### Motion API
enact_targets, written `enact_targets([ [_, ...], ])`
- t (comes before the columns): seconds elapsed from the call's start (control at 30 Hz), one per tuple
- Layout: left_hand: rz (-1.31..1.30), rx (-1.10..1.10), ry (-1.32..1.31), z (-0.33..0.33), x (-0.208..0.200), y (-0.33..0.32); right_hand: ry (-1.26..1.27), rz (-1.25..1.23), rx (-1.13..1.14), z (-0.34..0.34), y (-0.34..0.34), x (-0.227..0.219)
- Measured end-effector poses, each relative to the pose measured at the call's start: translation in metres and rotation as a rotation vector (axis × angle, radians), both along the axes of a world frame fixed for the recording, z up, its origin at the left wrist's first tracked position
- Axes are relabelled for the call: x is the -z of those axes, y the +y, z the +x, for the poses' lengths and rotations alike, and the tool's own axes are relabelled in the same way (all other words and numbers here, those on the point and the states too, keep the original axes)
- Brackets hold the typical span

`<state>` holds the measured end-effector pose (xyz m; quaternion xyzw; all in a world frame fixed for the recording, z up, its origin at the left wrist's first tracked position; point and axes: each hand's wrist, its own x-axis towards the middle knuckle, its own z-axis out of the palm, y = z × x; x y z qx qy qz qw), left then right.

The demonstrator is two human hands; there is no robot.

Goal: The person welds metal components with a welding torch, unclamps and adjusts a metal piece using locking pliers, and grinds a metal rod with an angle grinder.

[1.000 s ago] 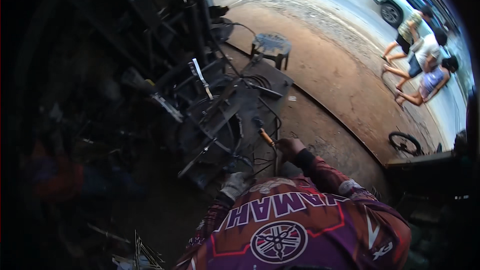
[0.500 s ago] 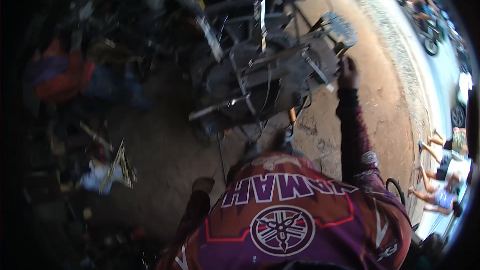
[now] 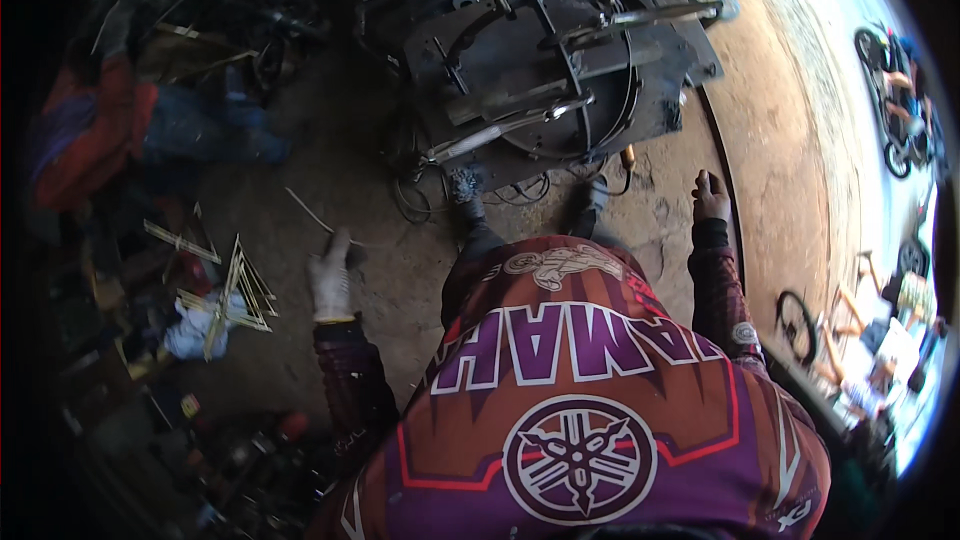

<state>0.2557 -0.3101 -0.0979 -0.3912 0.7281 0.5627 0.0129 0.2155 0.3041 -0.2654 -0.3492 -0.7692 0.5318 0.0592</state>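
Note:
My left hand (image 3: 331, 282), in a pale glove, is low on the left above the dirt floor. A thin pale rod (image 3: 308, 208) runs up and left from its closed fingers. What the rod is I cannot tell. On the right my right hand (image 3: 711, 200) hangs with loosely bent, parted fingers and nothing visible in it. A long dark curved strip (image 3: 722, 135) passes just beside it, apart from the fingers as far as I can see. Ahead of me stands a dark metal worktop (image 3: 440, 110), with metal locking clamps (image 3: 512, 127) gripping flat steel pieces.
Cables (image 3: 520, 187) and an orange-tipped handle (image 3: 628, 155) hang at the worktop's near edge. Tied stick frames (image 3: 235, 305) lie at left near a person in orange (image 3: 95, 145). A wheel (image 3: 797, 327), motorcycles (image 3: 890, 100) and people are by the road at right.
My right hand has come off the worktop's right edge and back toward me. My left hand has swung outward to the left with the rod. The view has shifted, showing the worktop higher.

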Motion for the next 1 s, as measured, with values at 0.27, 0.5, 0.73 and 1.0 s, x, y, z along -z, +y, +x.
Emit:
enact_targets([
  [0.27,0.417,0.423,0.262,-0.126,-0.042,0.011,-0.045,-0.037,-0.046,0.113,-0.160,-0.033],
  [0.5,0.694,0.558,0.204,-0.157,-0.019,0.067,-0.099,-0.203,-0.177,0.124,-0.234,-0.067],
  [0.73,0.715,0.629,0.115,-0.168,-0.030,0.104,0.016,-0.129,-0.390,0.075,-0.246,-0.114],
  [1.0,0.670,0.678,-0.148,-0.183,-0.037,0.134,-0.077,-0.752,-0.314,0.011,-0.292,-0.178],
])
